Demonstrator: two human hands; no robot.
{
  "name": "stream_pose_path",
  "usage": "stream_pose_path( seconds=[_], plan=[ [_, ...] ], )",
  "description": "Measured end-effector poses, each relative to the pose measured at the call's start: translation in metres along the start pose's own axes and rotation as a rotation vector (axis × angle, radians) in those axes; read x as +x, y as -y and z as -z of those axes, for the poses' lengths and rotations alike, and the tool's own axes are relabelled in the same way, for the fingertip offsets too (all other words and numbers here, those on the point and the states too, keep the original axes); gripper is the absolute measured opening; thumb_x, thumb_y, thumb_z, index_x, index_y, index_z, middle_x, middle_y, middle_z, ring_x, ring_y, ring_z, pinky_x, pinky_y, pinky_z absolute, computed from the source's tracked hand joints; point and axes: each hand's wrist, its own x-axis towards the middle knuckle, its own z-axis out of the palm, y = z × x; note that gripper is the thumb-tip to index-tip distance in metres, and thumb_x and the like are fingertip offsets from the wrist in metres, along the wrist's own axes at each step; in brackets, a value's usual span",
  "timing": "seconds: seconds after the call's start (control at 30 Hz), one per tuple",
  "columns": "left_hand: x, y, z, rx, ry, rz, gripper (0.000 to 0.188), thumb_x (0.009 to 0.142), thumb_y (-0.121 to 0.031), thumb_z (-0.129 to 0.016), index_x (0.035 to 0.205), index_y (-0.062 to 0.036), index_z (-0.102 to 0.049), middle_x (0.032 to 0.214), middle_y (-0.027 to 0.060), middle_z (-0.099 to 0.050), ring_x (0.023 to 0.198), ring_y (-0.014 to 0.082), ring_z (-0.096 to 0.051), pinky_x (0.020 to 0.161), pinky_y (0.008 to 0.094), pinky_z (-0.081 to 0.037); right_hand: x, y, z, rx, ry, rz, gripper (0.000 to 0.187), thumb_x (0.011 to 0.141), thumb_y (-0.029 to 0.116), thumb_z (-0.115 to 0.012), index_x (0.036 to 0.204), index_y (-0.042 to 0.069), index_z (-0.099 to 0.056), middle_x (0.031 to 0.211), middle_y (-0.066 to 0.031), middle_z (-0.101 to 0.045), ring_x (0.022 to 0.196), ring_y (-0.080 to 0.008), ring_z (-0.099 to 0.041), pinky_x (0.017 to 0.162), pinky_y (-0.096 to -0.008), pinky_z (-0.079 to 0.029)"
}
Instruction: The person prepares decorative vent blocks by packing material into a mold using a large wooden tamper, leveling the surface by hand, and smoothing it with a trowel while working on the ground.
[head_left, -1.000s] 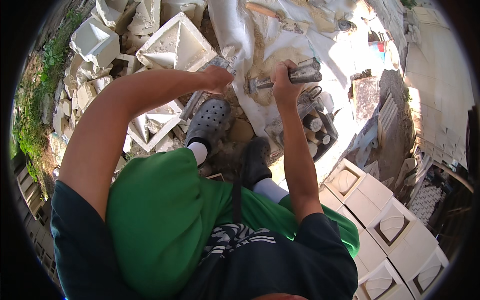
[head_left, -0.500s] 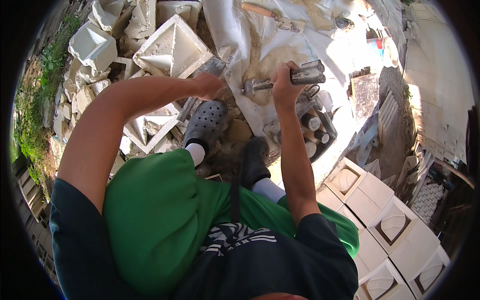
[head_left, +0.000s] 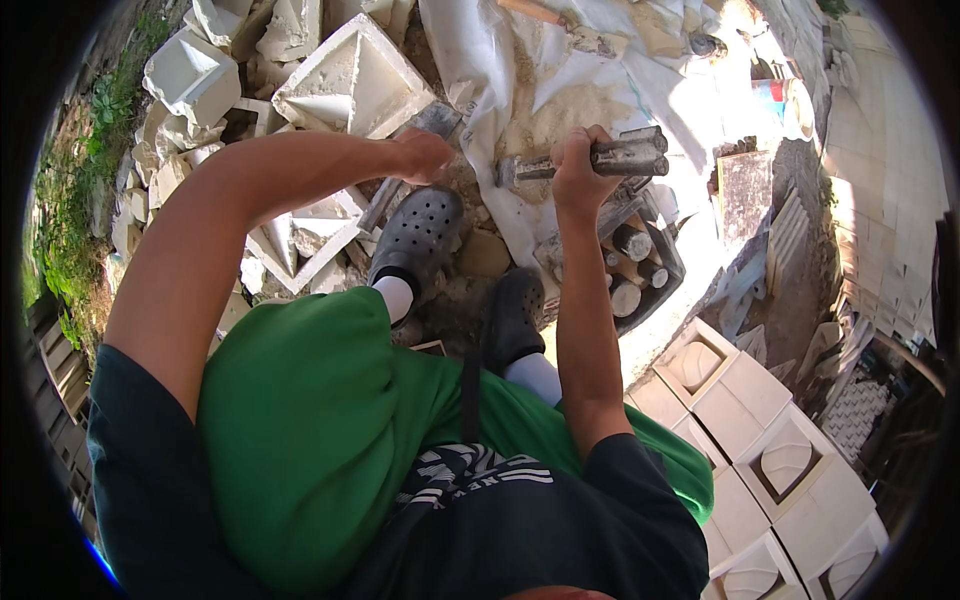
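Note:
My right hand [head_left: 583,178] is closed around a grey, dusty tool [head_left: 628,155] that looks like thick rods lying side by side. Its narrower end sticks out left of my fist, over the white sheet. My left hand [head_left: 424,156] is curled into a fist beside a long grey bar [head_left: 378,203], which slants beneath my forearm toward a flat grey block [head_left: 434,119]. What the left fingers hold, if anything, is hidden. Below the right fist sits a dark tray [head_left: 668,280] with several round-ended cylinders [head_left: 632,241] in it.
Broken white cast pieces [head_left: 352,80] pile up at the left. A sandy white sheet [head_left: 475,90] spreads ahead. Pale blocks with leaf-shaped hollows [head_left: 785,460] stand in rows at the lower right. My dark clogs [head_left: 418,238] rest between the rubble and the tray.
The tool in my right hand has shifted slightly right and turned a little. My left fist has moved slightly up and to the right.

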Motion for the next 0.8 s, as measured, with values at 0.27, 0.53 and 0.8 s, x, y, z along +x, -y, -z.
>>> stream_pose_path(
  seconds=[0.27, 0.53, 0.8],
  plan=[
    [-0.003, 0.003, -0.002, -0.095, -0.044, 0.009, 0.019, 0.084, -0.026, -0.057, 0.096, -0.0134, -0.063, 0.092, 0.0111, -0.064, 0.095, 0.0310, -0.060, 0.081, 0.0428, -0.046, 0.013, 0.114, -0.020, -0.004, 0.112, 0.052, 0.030, 0.080, 0.002, -0.048, 0.057, 0.011, -0.031, 0.048, 0.0023, -0.031, 0.042, -0.0072, -0.025, 0.043, -0.0265, -0.024],
    [0.004, 0.005, 0.002, -0.117, -0.046, 0.042, 0.024, 0.082, -0.025, -0.060, 0.101, -0.0113, -0.064, 0.098, 0.0120, -0.065, 0.098, 0.0301, -0.061, 0.083, 0.0405, -0.047, 0.010, 0.008, -0.007, -0.071, 0.084, 0.008, 0.030, 0.082, 0.001, -0.053, 0.059, 0.009, -0.034, 0.051, 0.0023, -0.037, 0.045, -0.0071, -0.034, 0.044, -0.0250, -0.031],
    [-0.007, 0.012, -0.007, -0.099, -0.037, 0.038, 0.022, 0.082, -0.023, -0.061, 0.101, -0.0121, -0.065, 0.096, 0.0130, -0.066, 0.097, 0.0304, -0.062, 0.081, 0.0411, -0.048, 0.031, 0.104, -0.031, 0.030, 0.017, 0.015, 0.028, 0.080, 0.005, -0.057, 0.057, 0.006, -0.041, 0.049, 0.0012, -0.041, 0.045, -0.0061, -0.037, 0.042, -0.0236, -0.029]
  ],
)
